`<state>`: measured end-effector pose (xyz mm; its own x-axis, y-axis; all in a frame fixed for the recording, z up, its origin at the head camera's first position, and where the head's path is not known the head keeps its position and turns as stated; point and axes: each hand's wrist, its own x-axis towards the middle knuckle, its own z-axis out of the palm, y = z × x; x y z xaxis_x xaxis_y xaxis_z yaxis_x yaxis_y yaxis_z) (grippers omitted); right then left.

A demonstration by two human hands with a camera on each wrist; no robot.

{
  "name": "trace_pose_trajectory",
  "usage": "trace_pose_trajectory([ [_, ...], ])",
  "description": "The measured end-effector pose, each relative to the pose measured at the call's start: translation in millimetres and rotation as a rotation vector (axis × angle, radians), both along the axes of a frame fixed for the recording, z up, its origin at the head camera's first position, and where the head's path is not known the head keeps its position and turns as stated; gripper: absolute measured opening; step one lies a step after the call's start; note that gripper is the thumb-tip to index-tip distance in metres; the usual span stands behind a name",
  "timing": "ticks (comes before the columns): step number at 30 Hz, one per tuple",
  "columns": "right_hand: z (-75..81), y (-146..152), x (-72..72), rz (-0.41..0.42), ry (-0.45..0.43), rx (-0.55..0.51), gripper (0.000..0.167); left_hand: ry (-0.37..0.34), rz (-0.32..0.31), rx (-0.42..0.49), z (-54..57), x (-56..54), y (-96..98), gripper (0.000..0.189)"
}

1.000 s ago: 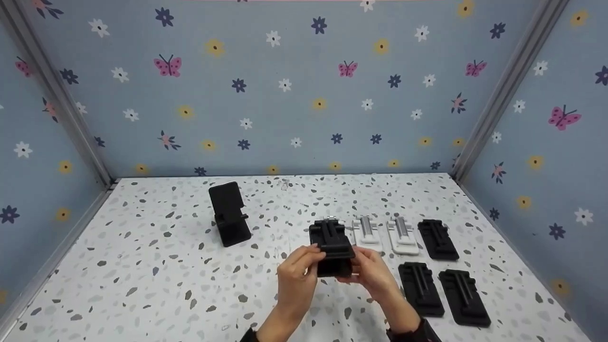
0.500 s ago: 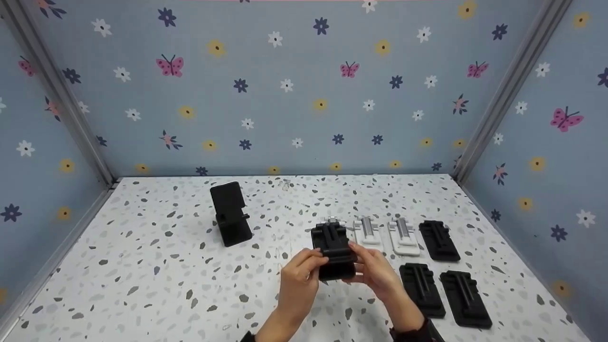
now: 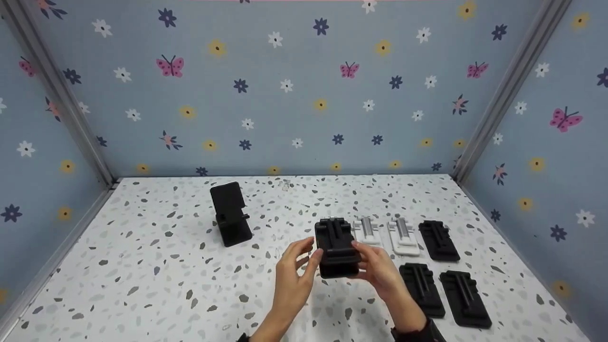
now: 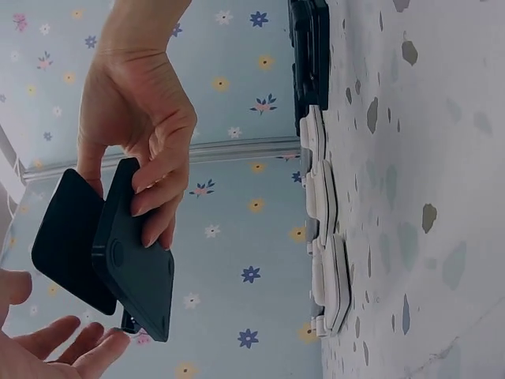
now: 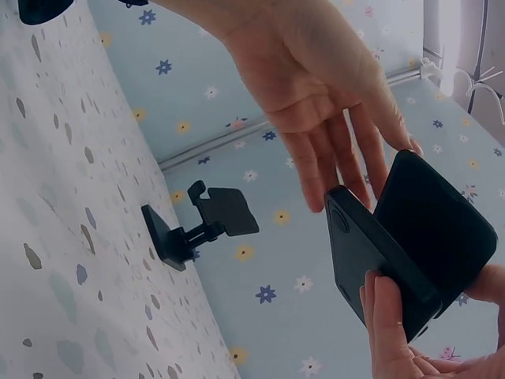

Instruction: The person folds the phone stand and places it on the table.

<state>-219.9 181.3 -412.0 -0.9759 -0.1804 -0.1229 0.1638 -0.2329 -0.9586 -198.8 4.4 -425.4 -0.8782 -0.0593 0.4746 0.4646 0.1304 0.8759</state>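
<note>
A black folding phone stand [image 3: 338,244], partly unfolded, is held above the table by my right hand [image 3: 381,274]. Thumb and fingers pinch its right side; the right wrist view shows the fingertips [image 5: 387,320] on the base. To the left of the stand is my left hand [image 3: 292,280], thumb and fingers spread with nothing gripped. In the left wrist view a gap between the stand's two plates [image 4: 130,253] shows, with the fingers of the left hand [image 4: 55,355] close by. Whether any left fingertip touches the stand cannot be told.
An unfolded black phone stand [image 3: 229,213] stands upright at the left. On the right lie folded black stands [image 3: 439,241], [image 3: 422,289], [image 3: 465,298]. White folded stands [image 3: 403,236], [image 4: 330,276] lie behind the right hand. Patterned walls [image 3: 285,114] enclose the speckled table [image 3: 156,285].
My left hand has let go of the held stand and spread its fingers, shifting slightly left. The right hand keeps its grip, and the stand has moved slightly right.
</note>
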Motion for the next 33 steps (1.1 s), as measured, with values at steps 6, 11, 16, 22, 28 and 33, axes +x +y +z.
trace_pose_trajectory([
  [6, 3.3, 0.0, 2.0, 0.0, 0.025, -0.023, 0.018, -0.211, -0.116, -0.021, 2.4, 3.3, 0.0, 0.049],
  [11, 5.0, 0.5, 3.8, 0.003, 0.046, -0.021, 0.017, -0.307, -0.216, 0.06, 5.8, 3.1, -0.5, 0.056],
  [16, 3.8, 0.7, 4.5, -0.006, 0.053, -0.029, 0.015, -0.332, -0.289, 0.156, 6.0, 2.3, -0.7, 0.059],
  [22, -0.5, -1.1, 1.9, -0.026, 0.047, -0.01, 0.011, -0.328, -0.325, 0.211, 2.1, 1.0, -0.6, 0.058],
  [28, -3.4, -1.5, 1.2, -0.01, 0.058, 0.026, 0.013, -0.299, -0.326, 0.201, -3.5, 0.3, -0.9, 0.056],
  [33, -5.5, -2.1, 0.4, -0.005, 0.067, 0.059, 0.019, -0.309, -0.321, 0.197, -8.7, -2.4, -1.0, 0.058],
])
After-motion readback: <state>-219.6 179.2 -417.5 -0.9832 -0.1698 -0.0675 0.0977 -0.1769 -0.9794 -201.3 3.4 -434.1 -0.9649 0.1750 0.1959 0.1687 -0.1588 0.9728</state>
